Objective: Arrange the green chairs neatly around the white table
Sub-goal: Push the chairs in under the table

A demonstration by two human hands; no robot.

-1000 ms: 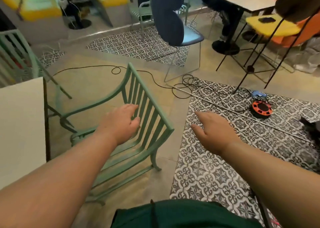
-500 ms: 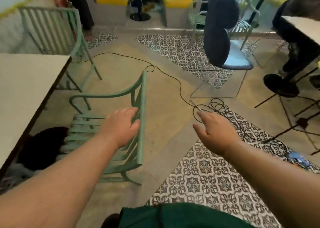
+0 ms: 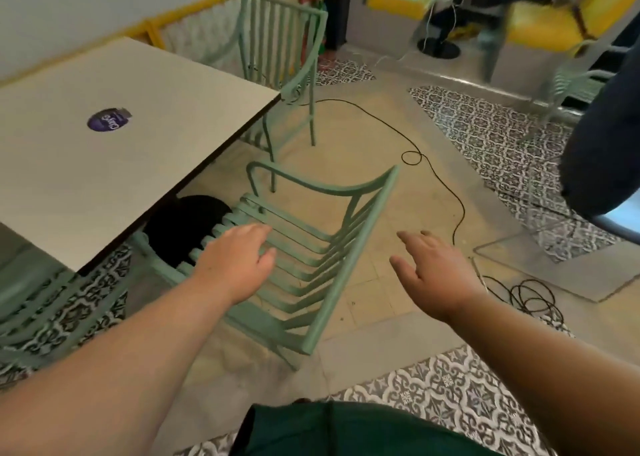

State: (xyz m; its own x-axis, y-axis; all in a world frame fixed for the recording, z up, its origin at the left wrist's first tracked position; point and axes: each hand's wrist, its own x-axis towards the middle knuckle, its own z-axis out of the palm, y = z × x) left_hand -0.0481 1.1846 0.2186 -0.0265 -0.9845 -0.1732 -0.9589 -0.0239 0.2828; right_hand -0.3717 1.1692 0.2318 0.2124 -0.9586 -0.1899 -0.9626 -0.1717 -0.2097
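Note:
A green slatted chair [image 3: 332, 244] stands at the near corner of the white table [image 3: 138, 144], its seat partly under the tabletop and its back towards me. My left hand [image 3: 239, 261] hovers over the seat with relaxed fingers and holds nothing. To the right of the chair back, my right hand [image 3: 426, 272] hangs open over the bare floor. A second green chair [image 3: 280, 50] stands at the table's far side. Part of a third green chair [image 3: 38, 303] shows at the lower left beside the table.
A black cable [image 3: 440, 182] runs across the floor and coils [image 3: 526, 296] at the right. A dark blue chair [image 3: 602, 150] stands at the right edge. Yellow benches [image 3: 540, 22] line the back. A black round table base [image 3: 187, 227] sits under the table.
The view has swung left, bringing the white table and far chair into sight. My left hand has passed from the chair back to over the seat; my right hand stays open beside the chair.

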